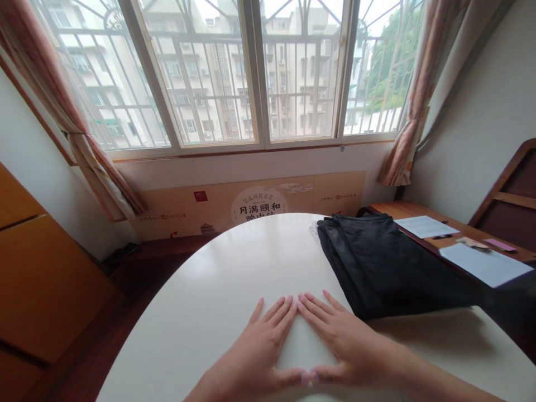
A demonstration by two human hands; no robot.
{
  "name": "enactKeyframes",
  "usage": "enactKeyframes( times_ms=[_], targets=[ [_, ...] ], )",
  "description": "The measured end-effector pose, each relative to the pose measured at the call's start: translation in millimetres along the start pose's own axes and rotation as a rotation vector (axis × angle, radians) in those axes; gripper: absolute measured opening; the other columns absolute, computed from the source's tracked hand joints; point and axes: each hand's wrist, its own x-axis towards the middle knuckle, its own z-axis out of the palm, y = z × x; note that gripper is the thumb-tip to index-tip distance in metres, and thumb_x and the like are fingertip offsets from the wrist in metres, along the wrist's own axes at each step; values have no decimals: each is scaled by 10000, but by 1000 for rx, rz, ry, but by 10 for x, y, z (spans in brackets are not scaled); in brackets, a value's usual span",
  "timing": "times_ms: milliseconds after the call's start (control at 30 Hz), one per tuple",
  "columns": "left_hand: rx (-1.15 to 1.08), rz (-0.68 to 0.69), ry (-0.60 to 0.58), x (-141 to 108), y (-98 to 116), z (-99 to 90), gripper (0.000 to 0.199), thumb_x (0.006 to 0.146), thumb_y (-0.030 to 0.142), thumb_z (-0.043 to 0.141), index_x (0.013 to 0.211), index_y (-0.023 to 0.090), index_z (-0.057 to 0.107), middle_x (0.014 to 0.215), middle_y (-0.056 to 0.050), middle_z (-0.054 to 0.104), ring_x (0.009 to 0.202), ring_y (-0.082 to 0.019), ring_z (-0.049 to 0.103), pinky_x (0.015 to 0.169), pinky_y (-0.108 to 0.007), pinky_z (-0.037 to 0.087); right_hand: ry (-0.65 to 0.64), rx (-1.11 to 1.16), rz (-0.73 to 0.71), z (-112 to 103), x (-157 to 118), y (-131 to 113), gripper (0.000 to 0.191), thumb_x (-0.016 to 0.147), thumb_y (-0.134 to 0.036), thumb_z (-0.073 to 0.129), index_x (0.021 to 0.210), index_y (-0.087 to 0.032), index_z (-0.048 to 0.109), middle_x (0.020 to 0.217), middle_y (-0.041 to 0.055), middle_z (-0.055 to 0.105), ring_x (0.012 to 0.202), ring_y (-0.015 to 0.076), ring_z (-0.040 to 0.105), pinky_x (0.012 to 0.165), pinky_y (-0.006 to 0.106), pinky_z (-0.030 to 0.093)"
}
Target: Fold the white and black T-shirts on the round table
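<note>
- Head view: the left hand and the right hand lay flat and palms down on the white oval tabletop, with the fingers spread open and nothing held.
- The 2 index fingertips almost met, and the 2 thumbs came together near the lower edge of the view, so the hands framed a bare triangle of the surface.
- A folded black cloth garment lay on the tabletop to the right, just beside the fingertips of the right hand.
- It looked soft, limp and light, and likely to slide easily on the glossy surface. Its folded near edge seemed the best place to take hold, pinching the layers together.
- Beyond it stood a brown wooden desk bearing white paper sheets and a black pen.
- Further ahead, a tan printed panel with Chinese lettering stood beneath a barred window.
</note>
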Motion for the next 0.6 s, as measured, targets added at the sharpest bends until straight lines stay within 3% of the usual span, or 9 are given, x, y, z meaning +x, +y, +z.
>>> enactKeyframes(
  times_ms=[600],
  targets=[
    [32, 51, 63, 2, -102, 103, 1066, 894, 832, 519, 1694, 266, 100, 1733, -100, 145, 1604, -356, 176, 1291, -646, 53, 27, -30, -4, 46, -9, 36, 1051, 938, -735, 574, 1686, -177, 91, 1733, 145, 144, 1614, 331, 150, 1311, 570, 24]
  ],
)
